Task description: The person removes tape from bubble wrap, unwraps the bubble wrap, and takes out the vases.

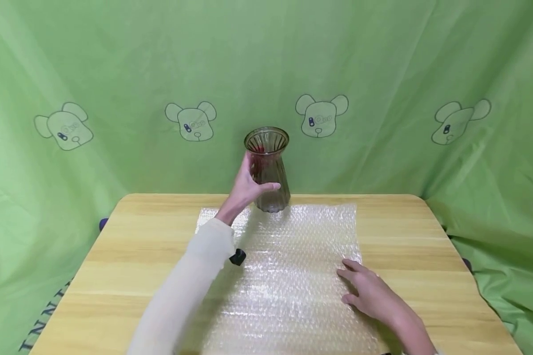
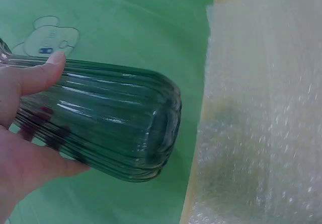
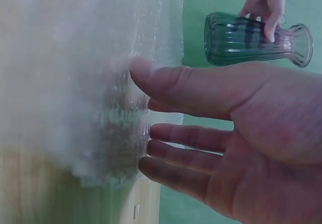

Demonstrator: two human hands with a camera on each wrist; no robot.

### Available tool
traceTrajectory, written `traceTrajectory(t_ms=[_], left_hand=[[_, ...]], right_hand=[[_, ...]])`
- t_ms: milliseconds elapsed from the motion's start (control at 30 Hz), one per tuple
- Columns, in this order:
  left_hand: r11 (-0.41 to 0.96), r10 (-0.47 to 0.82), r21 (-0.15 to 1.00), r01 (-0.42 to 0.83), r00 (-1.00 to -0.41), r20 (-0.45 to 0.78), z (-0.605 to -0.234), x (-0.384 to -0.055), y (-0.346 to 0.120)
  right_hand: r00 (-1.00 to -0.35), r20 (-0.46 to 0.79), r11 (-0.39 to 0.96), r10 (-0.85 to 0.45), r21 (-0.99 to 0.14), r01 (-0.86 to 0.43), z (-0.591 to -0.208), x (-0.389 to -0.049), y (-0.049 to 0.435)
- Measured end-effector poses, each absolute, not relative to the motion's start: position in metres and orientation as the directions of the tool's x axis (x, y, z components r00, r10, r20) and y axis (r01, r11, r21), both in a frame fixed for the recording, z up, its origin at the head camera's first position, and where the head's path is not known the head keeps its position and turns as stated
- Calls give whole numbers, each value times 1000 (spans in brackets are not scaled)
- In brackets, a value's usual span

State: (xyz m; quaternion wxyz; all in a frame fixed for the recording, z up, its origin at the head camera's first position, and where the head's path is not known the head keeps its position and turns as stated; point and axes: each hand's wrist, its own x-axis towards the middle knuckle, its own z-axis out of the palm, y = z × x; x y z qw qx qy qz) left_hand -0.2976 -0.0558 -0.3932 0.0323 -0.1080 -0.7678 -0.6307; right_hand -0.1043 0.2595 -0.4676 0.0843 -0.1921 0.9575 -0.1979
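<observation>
My left hand (image 1: 245, 188) grips a ribbed, tinted glass vase (image 1: 273, 190) around its upper body, thumb across the front and fingers behind the glass. The vase is upright at the far edge of the table, its base overlapping the top edge of a bubble wrap sheet (image 1: 293, 256) in the head view. The left wrist view shows the vase (image 2: 115, 118) with a gap between its base and the table edge. Over the sheet's right edge is my right hand (image 1: 373, 293), fingers spread and nothing in its grasp; in the right wrist view its fingers (image 3: 188, 171) are extended.
The bubble wrap lies flat over the middle of a light wooden table (image 1: 151, 236) with rounded corners. Green cloth (image 1: 137, 59) with bear-head drawings hangs behind and at both sides. A small black object (image 1: 238, 257) sits at the left wrist.
</observation>
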Motion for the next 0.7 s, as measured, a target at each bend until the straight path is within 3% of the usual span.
traceTrajectory(t_ms=[700], left_hand=[[220,101,944,245,-968,228,-440,-337,-40]], right_hand=[[-928,-98,863,-359,-412,-291,-467,-96,251]])
